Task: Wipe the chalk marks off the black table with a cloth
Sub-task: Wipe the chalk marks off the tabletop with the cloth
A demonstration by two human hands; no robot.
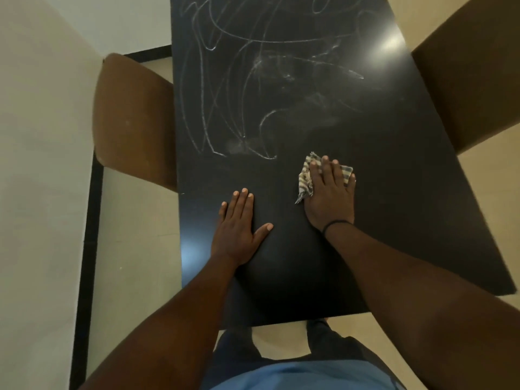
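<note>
Wall (42, 136): pale, running down the far left, with a dark skirting strip along the floor beside it.
Left chair (135, 119): brown, tucked against the table's left edge, about level with the lower scribbles.
Table (380, 220): black and glossy, filling the middle, long axis running near to far; a bright glare sits at the far right.
Chalk (230, 88): white loops and scribbles all over the far half, thickest on the left; toward the centre and right they're smudged and hazy. The near half, around the hands, shows bare black.
Left hand (239, 229): flat on the table, palm down, fingers straight and together, thumb splayed out to the right. It holds nothing, just rests on the surface, nearer than the right hand and well apart from it.
Cloth (305, 178): small, striped in pale and dark, frayed at its near-left corner. It lies on the table right of centre, just near of the lowest chalk loops, pinned under the right hand, with its left side and far-right corner poking out.
Right hand (330, 195): pressing down on the cloth, fingers straight and spread, not curled round it. A dark band circles the wrist.
Right chair (472, 71): brown, at the table's far right edge.
Floor (135, 277): light tan, showing on both sides.
</note>
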